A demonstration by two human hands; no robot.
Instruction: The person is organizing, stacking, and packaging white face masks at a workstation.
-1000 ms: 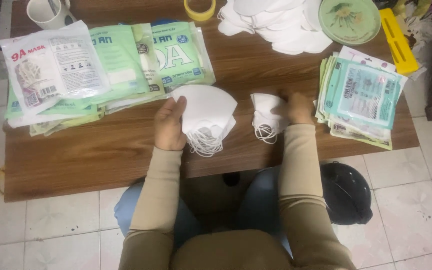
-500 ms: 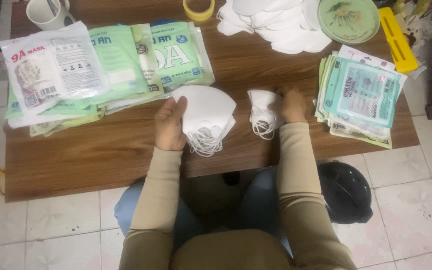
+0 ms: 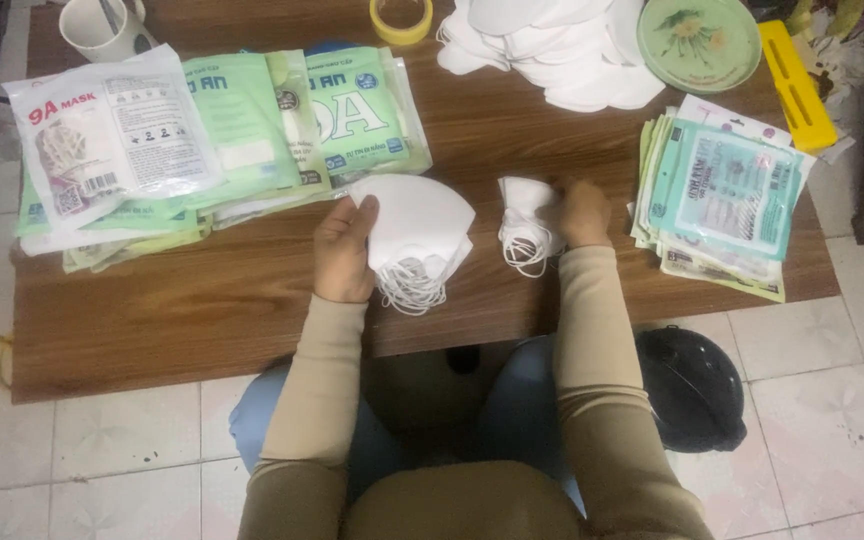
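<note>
Near the front edge of the desk [image 3: 152, 330], the left hand [image 3: 344, 252] holds a stack of white masks [image 3: 414, 228]; its fingers [image 3: 364, 212] are curled and closed on the stack's left side, and the ear loops hang toward the front edge. Just to the right, the right hand [image 3: 584, 213] has its fingers closed on a smaller folded mask bundle [image 3: 526, 218] that rests on the desk. At the far edge lie a pile of loose white masks [image 3: 552, 50] and a roll of yellow tape [image 3: 401, 18].

Brown wooden table [image 3: 202, 320], pale tiled floor [image 3: 822, 420], seemingly dim light.
</note>
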